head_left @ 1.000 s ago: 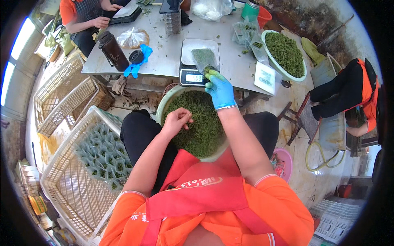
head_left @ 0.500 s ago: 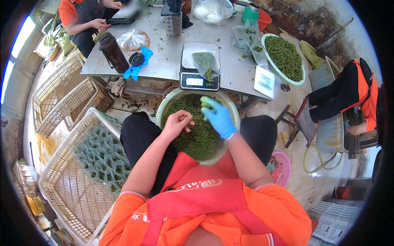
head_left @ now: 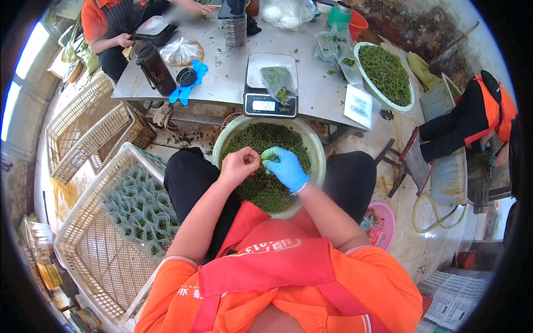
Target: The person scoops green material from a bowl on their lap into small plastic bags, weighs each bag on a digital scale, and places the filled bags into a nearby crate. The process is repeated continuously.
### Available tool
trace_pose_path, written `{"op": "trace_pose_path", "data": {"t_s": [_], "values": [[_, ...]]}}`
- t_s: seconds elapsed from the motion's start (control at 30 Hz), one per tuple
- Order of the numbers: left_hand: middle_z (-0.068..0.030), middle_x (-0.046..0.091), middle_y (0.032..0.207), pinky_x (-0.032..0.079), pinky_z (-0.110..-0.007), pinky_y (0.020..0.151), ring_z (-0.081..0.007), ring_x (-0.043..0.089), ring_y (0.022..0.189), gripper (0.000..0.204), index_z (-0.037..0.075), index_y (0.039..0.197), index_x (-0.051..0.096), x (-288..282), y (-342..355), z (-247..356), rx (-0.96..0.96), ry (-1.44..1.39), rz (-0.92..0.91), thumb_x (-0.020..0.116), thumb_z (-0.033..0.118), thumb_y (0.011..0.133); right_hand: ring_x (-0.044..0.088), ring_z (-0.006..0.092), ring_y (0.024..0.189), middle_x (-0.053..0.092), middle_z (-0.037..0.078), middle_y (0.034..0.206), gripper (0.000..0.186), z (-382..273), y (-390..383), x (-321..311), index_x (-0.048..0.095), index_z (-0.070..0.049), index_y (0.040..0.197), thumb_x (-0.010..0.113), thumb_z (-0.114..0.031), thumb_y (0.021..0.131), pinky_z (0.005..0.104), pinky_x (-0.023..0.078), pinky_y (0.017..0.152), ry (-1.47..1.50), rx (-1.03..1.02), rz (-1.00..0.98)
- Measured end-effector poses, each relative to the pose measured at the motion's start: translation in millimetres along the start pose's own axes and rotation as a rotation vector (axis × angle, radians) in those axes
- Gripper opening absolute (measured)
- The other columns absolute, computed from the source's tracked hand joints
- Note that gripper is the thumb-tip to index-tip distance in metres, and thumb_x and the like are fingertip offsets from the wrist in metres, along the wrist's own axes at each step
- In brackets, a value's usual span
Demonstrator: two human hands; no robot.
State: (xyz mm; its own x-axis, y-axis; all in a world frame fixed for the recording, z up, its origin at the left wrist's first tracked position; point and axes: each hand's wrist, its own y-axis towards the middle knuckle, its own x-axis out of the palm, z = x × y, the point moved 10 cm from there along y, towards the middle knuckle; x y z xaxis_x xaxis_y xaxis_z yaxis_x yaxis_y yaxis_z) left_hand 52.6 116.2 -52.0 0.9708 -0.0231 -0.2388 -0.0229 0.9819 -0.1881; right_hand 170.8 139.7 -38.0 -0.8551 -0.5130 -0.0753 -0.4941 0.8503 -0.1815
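Off the tabletop's (head_left: 223, 75) near edge, left hand (head_left: 241, 165) and right hand (head_left: 285, 168) meet, fingers bunched, contents indiscernible; best worked low over the basin (head_left: 318, 152).

Orange short-sleeved shirt (head_left: 383, 283), white-edged cuffs (head_left: 358, 248); red apron (head_left: 266, 273); black trousers (head_left: 190, 180); 1 blue glove (head_left: 290, 172).

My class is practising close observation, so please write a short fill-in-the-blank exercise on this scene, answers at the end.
The right hand wears a mostly ____ glove.
The plant pieces in the basin below the left hand are coloured ____.
The number of bags lying on the scale is ____.
The crate of small bags stands to the ____ of the basin.
Missing words: blue; green; one; left.
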Motion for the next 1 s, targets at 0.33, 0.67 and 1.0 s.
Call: {"op": "trace_pose_path", "data": {"t_s": [0.33,0.67,1.0], "values": [[-0.0014,0.058,0.057,0.043,-0.023,0.045,-0.0088,0.055,0.049,0.007,0.004,0.074,0.057,-47,14,-24,-0.051,-0.102,0.289,0.061,0.007,0.071,0.057,0.0090,0.060,0.059,0.002,0.074,0.011,5,-18,-11,0.058,-0.002,0.088,0.058,0.003,0.078,0.0211,0.046,0.054,0.275,0.010,0.125],[-0.0083,0.062,0.070,0.048,-0.032,0.056,-0.0189,0.061,0.060,0.016,0.010,0.090,0.064,8,-9,25,0.282,0.452,-0.006,0.061,0.023,0.081,0.061,0.0239,0.092,0.058,0.014,0.105,0.025,-38,55,-82,0.054,0.003,0.109,0.051,-0.004,0.086,0.0350,0.051,0.080,0.757,-0.093,0.251],[-0.0107,0.061,0.068,0.047,-0.036,0.056,-0.0244,0.060,0.060,0.018,0.011,0.089,0.063,0,-9,33,0.344,0.534,0.089,0.060,0.026,0.080,0.055,0.0182,0.096,0.046,0.013,0.127,0.039,-44,53,-66,0.056,-0.005,0.115,0.053,0.000,0.077,0.0247,0.045,0.077,-0.337,-0.346,0.368]]}}
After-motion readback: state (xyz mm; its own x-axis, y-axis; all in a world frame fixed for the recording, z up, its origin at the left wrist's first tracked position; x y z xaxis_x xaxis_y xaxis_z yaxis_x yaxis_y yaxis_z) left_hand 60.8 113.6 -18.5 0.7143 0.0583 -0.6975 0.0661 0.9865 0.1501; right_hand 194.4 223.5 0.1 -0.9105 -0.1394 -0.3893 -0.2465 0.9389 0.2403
